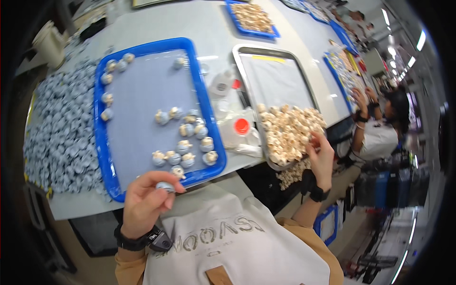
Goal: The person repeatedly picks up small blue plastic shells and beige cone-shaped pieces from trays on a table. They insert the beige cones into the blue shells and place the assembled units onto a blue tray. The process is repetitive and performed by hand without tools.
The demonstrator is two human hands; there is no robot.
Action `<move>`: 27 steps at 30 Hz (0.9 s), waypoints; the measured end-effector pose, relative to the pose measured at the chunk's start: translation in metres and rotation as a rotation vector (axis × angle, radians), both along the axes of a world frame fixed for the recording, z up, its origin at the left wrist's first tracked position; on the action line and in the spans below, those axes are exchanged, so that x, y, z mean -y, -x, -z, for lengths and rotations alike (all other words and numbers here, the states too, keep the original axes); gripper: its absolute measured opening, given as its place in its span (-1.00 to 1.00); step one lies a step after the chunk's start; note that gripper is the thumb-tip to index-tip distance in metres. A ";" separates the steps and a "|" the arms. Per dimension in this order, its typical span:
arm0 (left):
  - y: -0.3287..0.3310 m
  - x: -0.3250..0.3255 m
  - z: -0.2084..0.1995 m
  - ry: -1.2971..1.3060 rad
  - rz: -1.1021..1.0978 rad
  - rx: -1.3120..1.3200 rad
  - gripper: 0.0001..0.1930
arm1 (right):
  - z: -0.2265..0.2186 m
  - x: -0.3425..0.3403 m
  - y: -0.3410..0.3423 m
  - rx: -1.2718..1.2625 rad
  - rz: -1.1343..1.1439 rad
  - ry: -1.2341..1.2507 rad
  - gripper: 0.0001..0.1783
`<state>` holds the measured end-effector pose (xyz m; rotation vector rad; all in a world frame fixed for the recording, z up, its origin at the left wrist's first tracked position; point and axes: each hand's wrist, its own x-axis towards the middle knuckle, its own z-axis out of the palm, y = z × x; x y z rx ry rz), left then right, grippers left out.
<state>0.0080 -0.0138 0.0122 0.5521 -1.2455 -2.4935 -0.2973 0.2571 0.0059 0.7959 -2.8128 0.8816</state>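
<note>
My left hand is at the near edge of the blue tray, fingers closed on a small grey-blue cap part. Several assembled pieces, grey-blue caps with cream inserts, lie scattered on that tray. My right hand reaches into a heap of small cream parts on the metal tray; the fingers are curled among them and I cannot see whether they grip one.
A big pile of grey-blue caps covers the table left of the blue tray. Plastic bottles, one with a red cap, stand between the two trays. More blue trays lie farther back. Another person works at the right.
</note>
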 end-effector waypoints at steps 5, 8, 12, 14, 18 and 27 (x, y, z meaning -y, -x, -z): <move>0.001 0.000 0.004 0.004 -0.080 -0.116 -0.58 | -0.005 -0.010 -0.013 -0.098 0.054 0.006 -0.61; 0.002 0.000 0.003 -0.033 -0.059 -0.107 -0.59 | 0.004 -0.012 -0.017 -0.030 0.075 0.001 -0.62; 0.004 -0.001 0.003 -0.037 -0.025 -0.098 -0.60 | 0.014 -0.010 -0.011 -0.091 0.040 0.046 -0.66; 0.005 -0.002 0.003 -0.027 -0.021 -0.083 -0.61 | 0.017 -0.007 -0.007 -0.116 0.037 0.051 -0.68; 0.007 -0.004 0.001 0.020 -0.007 -0.045 -0.64 | 0.012 0.005 -0.005 -0.098 0.046 0.047 -0.71; 0.011 -0.005 -0.001 0.015 0.188 -0.017 -0.70 | -0.047 0.061 -0.080 0.006 -0.248 0.535 -0.70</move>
